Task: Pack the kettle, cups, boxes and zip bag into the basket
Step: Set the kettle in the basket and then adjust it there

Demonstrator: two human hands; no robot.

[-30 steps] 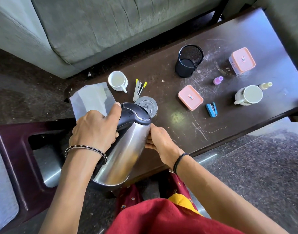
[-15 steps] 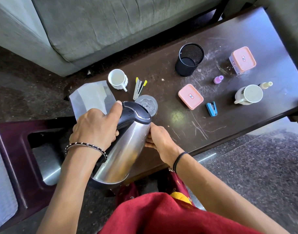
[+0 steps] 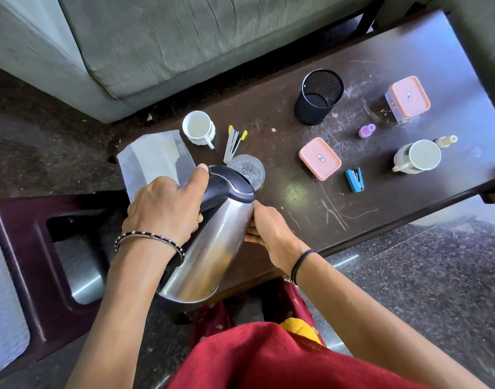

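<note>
I hold a steel kettle (image 3: 212, 242) with a black lid, tilted, at the table's near left edge. My left hand (image 3: 165, 209) grips its handle, thumb on the lid. My right hand (image 3: 268, 231) presses against its right side. A clear zip bag (image 3: 150, 161) lies behind my left hand. A small white cup (image 3: 197, 129) stands beyond it, and a second cup (image 3: 417, 156) sits at the right. One pink box (image 3: 319, 158) lies mid-table, another (image 3: 408, 98) at the far right. The maroon basket (image 3: 30, 248) is at the left, on the floor.
On the dark table (image 3: 268, 113) also sit a black mesh pen cup (image 3: 319, 96), a glass (image 3: 247, 169) behind the kettle lid, a yellow-tipped stapler (image 3: 233, 143), a blue stapler (image 3: 354, 179), a small purple bottle (image 3: 367, 130) and a pale bottle (image 3: 445, 141). A grey sofa (image 3: 184, 46) stands behind.
The kettle and both hands stay nearly in place; the view has shifted slightly, and the kettle sits a touch higher in the frame.
</note>
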